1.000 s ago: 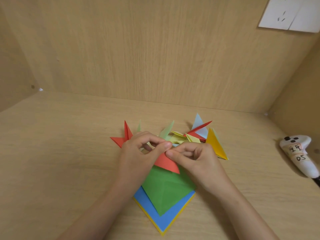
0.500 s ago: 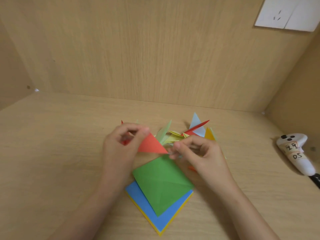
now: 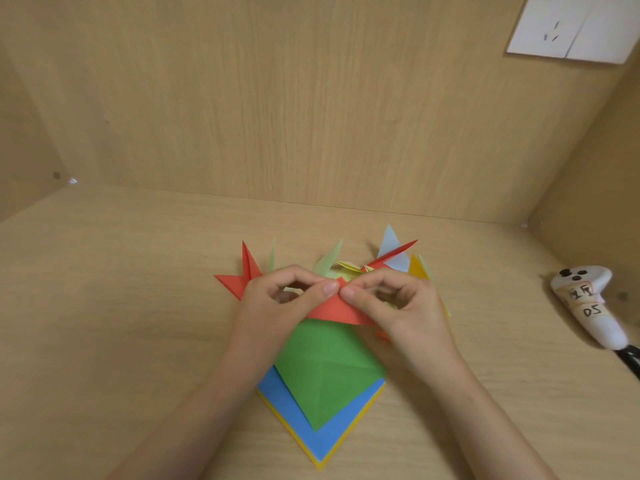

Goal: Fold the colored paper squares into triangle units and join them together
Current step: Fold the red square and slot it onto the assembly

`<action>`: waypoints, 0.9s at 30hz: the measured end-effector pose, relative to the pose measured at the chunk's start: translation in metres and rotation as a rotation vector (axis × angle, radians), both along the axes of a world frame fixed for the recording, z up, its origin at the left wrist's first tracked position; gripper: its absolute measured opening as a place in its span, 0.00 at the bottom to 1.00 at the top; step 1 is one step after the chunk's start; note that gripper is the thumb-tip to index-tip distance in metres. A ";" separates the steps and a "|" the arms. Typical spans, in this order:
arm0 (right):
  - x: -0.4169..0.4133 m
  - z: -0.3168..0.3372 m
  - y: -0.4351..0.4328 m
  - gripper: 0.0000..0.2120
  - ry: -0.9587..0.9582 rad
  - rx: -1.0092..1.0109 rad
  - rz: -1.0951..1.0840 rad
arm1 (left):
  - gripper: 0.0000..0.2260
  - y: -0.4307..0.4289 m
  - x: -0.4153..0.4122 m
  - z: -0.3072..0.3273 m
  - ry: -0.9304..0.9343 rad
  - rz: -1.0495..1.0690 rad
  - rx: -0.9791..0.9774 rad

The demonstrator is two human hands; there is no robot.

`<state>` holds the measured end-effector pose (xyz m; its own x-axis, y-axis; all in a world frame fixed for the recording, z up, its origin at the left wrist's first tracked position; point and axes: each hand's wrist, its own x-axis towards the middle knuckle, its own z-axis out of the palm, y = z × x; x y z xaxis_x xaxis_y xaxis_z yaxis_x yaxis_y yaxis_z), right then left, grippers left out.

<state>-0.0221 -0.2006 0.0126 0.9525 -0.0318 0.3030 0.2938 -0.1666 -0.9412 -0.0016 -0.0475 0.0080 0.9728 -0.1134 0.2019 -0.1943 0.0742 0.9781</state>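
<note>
Together, both hands (image 3: 341,299) pinch red paper (image 3: 337,311)

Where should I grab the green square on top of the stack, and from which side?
Pinch the green square by its near corner, coming from your own side. That corner points toward you and lies bare on the blue sheet; its far corner is hidden behind the red piece that the left hand and right hand pinch.

Both hands pinch red paper (image 3: 341,311) (folded).
</note>
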 end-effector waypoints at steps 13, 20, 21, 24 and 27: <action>0.004 0.000 -0.005 0.08 -0.045 0.093 -0.207 | 0.10 0.002 0.005 -0.006 -0.193 0.178 0.230; 0.009 0.004 -0.033 0.09 -0.214 0.087 -0.551 | 0.09 0.012 0.014 -0.015 -0.187 0.258 0.307; 0.010 0.001 -0.034 0.08 -0.217 0.029 -0.584 | 0.08 0.011 0.013 -0.018 -0.209 0.239 0.391; 0.014 -0.008 -0.033 0.06 -0.182 -0.108 -0.622 | 0.05 0.006 0.011 -0.025 -0.221 0.102 0.615; 0.019 -0.013 -0.040 0.05 -0.129 -0.125 -0.641 | 0.11 0.008 0.011 -0.030 -0.183 0.017 0.731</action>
<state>-0.0034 -0.2409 -0.0004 0.7128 -0.5370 0.4512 0.2092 -0.4512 -0.8675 0.0094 -0.0399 -0.0220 0.9338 -0.2656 0.2396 -0.3537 -0.5857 0.7293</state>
